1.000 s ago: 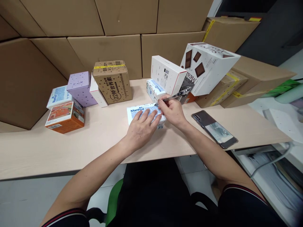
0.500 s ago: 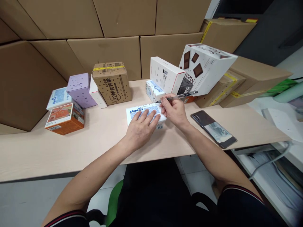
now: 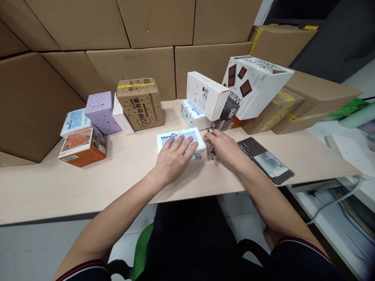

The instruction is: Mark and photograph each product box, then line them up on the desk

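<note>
A white and blue Manhua tissue pack (image 3: 164,141) lies on the table in front of me. My left hand (image 3: 175,156) rests across its top with the fingers spread; the thumb is hidden. Just right of the pack, my right hand (image 3: 224,146) is low at the table, fingers bent over the far end of a pen (image 3: 211,152). The pen's near end points toward me, at or close to the tabletop. Behind the pack stand a second tissue pack (image 3: 191,115) and a white box (image 3: 205,95) leaning over it.
A phone (image 3: 266,160) lies right of my right hand. At the left stand an orange box (image 3: 82,150), a purple box (image 3: 101,113) and a brown carton (image 3: 142,105). A large white box (image 3: 254,84) tilts at the back right. Big cartons (image 3: 131,70) wall the rear.
My right hand has lowered the pen from above the pack to the table on its right, turning it to point toward me. The left hand has stayed on the pack.
</note>
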`<act>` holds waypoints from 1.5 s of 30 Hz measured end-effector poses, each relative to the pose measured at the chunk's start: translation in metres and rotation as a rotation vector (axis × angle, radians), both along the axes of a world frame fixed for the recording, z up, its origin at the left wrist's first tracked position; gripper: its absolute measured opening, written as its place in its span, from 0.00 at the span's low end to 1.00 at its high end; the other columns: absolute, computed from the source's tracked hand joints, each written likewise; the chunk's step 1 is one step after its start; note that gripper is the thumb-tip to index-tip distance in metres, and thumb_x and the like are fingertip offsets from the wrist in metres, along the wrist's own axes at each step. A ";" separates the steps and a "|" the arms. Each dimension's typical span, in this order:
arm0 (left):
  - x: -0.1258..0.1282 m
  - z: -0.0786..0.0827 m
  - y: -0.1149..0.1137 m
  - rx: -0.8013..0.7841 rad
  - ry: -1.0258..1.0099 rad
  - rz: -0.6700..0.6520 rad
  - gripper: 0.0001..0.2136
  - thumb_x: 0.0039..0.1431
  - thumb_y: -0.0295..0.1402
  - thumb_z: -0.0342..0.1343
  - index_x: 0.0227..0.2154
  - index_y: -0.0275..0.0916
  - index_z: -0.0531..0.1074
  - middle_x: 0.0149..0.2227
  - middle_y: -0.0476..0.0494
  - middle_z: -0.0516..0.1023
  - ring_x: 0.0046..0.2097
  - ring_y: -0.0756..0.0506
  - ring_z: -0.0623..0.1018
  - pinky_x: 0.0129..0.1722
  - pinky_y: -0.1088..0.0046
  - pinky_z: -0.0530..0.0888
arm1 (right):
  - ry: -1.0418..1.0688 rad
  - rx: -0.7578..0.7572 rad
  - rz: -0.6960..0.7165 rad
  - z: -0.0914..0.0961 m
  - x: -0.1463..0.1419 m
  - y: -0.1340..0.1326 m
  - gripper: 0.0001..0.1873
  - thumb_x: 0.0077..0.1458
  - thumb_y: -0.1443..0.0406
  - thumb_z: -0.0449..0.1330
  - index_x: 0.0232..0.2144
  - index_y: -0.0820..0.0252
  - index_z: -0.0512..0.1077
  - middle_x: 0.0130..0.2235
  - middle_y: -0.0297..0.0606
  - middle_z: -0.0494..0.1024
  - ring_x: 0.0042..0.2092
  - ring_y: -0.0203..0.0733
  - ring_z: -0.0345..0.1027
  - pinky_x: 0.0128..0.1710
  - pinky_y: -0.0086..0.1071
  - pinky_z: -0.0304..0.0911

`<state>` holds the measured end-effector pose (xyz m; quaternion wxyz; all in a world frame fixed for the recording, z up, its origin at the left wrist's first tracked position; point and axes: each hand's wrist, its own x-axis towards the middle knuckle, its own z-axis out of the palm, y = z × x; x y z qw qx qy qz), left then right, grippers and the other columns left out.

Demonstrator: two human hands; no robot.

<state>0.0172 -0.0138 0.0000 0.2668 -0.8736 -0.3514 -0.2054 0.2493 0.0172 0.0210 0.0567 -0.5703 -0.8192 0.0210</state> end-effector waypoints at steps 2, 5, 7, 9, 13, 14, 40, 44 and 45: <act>0.000 0.000 0.000 -0.016 -0.002 0.005 0.19 0.69 0.27 0.52 0.60 0.38 0.72 0.63 0.39 0.77 0.61 0.33 0.78 0.57 0.52 0.75 | -0.061 0.010 0.022 -0.002 -0.006 0.001 0.20 0.63 0.74 0.53 0.54 0.61 0.74 0.53 0.53 0.75 0.51 0.56 0.71 0.44 0.40 0.64; 0.001 -0.001 0.000 -0.058 -0.018 0.007 0.20 0.69 0.27 0.52 0.61 0.39 0.72 0.64 0.38 0.76 0.62 0.33 0.77 0.59 0.51 0.74 | -0.129 0.023 0.055 -0.008 -0.011 0.003 0.20 0.68 0.73 0.47 0.54 0.63 0.75 0.52 0.55 0.76 0.51 0.56 0.69 0.45 0.42 0.64; 0.001 -0.001 0.001 -0.063 -0.027 0.004 0.20 0.68 0.26 0.52 0.61 0.40 0.72 0.64 0.38 0.76 0.63 0.33 0.77 0.59 0.51 0.74 | -0.151 0.032 0.074 -0.011 -0.013 0.004 0.21 0.68 0.73 0.46 0.53 0.63 0.75 0.50 0.56 0.77 0.50 0.57 0.68 0.45 0.43 0.64; 0.000 -0.002 0.001 -0.047 -0.031 0.000 0.20 0.69 0.27 0.52 0.61 0.39 0.72 0.63 0.38 0.76 0.62 0.33 0.77 0.58 0.50 0.74 | -0.160 0.030 0.076 -0.011 -0.014 0.005 0.21 0.68 0.72 0.46 0.53 0.62 0.76 0.50 0.55 0.77 0.49 0.57 0.67 0.45 0.43 0.63; 0.000 -0.003 0.001 -0.020 -0.034 -0.015 0.19 0.69 0.27 0.52 0.61 0.38 0.72 0.63 0.37 0.77 0.62 0.32 0.77 0.58 0.50 0.75 | -0.099 -0.022 0.056 -0.007 -0.012 -0.002 0.22 0.69 0.69 0.46 0.58 0.58 0.73 0.51 0.52 0.77 0.50 0.57 0.67 0.47 0.42 0.64; 0.000 -0.004 0.001 -0.025 -0.035 -0.017 0.20 0.68 0.27 0.52 0.61 0.38 0.72 0.63 0.36 0.77 0.62 0.32 0.77 0.58 0.50 0.74 | -0.060 -0.019 0.049 -0.005 -0.010 -0.007 0.23 0.69 0.69 0.46 0.60 0.57 0.72 0.51 0.51 0.76 0.50 0.57 0.68 0.47 0.43 0.64; 0.000 -0.003 0.000 -0.004 -0.015 -0.008 0.19 0.69 0.26 0.51 0.61 0.37 0.72 0.63 0.36 0.77 0.61 0.33 0.77 0.57 0.51 0.74 | 0.367 0.111 -0.542 -0.024 0.115 -0.084 0.45 0.49 0.52 0.65 0.66 0.66 0.67 0.61 0.60 0.76 0.63 0.68 0.67 0.65 0.58 0.59; 0.000 -0.004 0.001 0.035 -0.018 -0.017 0.19 0.69 0.26 0.51 0.60 0.35 0.72 0.62 0.37 0.77 0.60 0.32 0.77 0.56 0.51 0.74 | 1.012 0.065 -0.570 -0.021 0.095 -0.098 0.39 0.44 0.54 0.71 0.60 0.52 0.73 0.59 0.49 0.79 0.58 0.59 0.74 0.61 0.53 0.66; 0.001 -0.004 0.001 0.029 -0.019 -0.014 0.19 0.68 0.26 0.51 0.60 0.35 0.72 0.62 0.37 0.77 0.61 0.32 0.77 0.56 0.51 0.74 | 1.239 0.012 -0.534 -0.021 0.086 -0.100 0.38 0.43 0.53 0.72 0.58 0.51 0.74 0.56 0.47 0.81 0.53 0.56 0.77 0.57 0.52 0.70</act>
